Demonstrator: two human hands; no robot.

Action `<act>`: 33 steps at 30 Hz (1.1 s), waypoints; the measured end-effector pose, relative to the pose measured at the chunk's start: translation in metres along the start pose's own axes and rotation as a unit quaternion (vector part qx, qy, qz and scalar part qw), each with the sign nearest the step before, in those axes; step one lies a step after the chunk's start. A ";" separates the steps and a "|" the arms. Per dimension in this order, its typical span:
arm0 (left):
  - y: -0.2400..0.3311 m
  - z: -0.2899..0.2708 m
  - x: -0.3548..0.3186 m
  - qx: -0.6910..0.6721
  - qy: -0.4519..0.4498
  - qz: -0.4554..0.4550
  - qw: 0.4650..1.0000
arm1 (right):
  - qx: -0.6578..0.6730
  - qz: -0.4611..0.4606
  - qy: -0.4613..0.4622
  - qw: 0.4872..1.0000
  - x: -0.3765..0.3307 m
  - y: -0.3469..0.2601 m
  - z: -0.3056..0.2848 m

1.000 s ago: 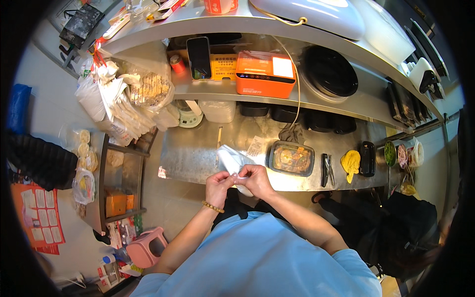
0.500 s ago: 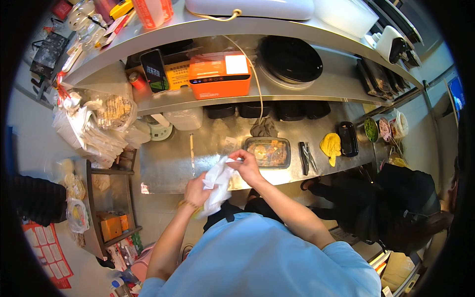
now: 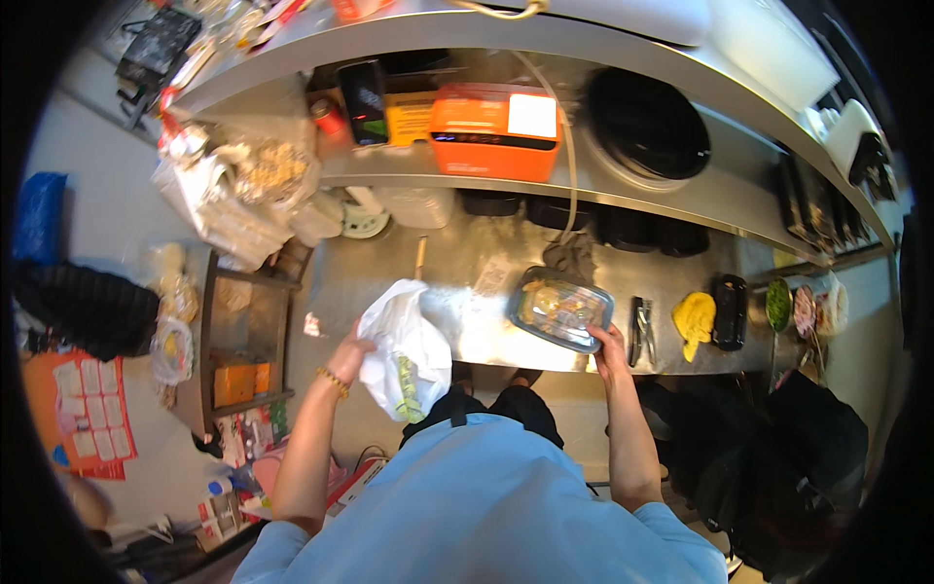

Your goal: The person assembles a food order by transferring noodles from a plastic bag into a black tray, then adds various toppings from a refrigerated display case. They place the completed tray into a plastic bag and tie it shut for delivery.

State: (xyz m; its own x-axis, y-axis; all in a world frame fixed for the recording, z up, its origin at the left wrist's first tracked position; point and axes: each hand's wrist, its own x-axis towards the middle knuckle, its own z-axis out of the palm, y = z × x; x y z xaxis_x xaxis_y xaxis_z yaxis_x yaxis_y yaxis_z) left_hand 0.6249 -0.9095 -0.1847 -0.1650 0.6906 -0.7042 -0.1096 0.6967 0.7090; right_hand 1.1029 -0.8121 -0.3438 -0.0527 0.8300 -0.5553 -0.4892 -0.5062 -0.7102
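Observation:
A white plastic bag (image 3: 397, 336) with green print hangs in front of my body, its mouth spread. My left hand (image 3: 350, 356) is closed on the bag's left edge. On the right, my right hand (image 3: 611, 352) grips the near right corner of a clear-lidded takeout container (image 3: 562, 309), thumb on the lid and fingers partly hidden. Food shows through the lid. The container sits askew at the steel counter's (image 3: 467, 326) front edge, apart from the bag. I cannot tell whether it still touches the counter.
Tongs (image 3: 642, 331), a yellow cloth (image 3: 693, 323) and a black tray (image 3: 729, 311) lie right of the container. Behind it is a grey rag (image 3: 569, 258). Above the counter, a shelf bears an orange printer-like box (image 3: 494, 131) and black round lids (image 3: 647, 127). Someone in black (image 3: 778, 457) is close at right.
The crumpled bag has been spread out and moved left in my left hand. My right hand has let go of the bag and taken hold of the container, which has turned askew.

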 end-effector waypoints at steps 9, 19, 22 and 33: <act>0.003 -0.006 -0.007 -0.213 -0.120 -0.064 0.968 | -0.123 -0.012 -0.103 0.987 -0.125 -0.088 0.146; -0.071 -0.013 0.031 -0.464 -0.130 0.095 0.871 | -0.430 -0.279 -0.189 0.837 -0.109 -0.020 0.269; -0.078 -0.017 0.016 -0.521 -0.118 0.092 0.840 | -0.547 -0.314 -0.207 0.747 -0.102 0.000 0.272; -0.082 -0.037 0.033 -0.244 0.092 0.156 0.953 | -0.304 -0.032 -0.250 0.918 -0.022 0.049 0.301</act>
State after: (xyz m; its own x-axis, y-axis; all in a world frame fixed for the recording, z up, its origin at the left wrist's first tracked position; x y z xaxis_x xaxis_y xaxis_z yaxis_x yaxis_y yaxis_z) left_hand 0.5923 -0.9506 -0.2648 -0.4280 0.7730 -0.4683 -0.4618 0.2584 0.8485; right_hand 0.8181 -0.7847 -0.2363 -0.5095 0.7887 -0.3441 0.0642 -0.3640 -0.9292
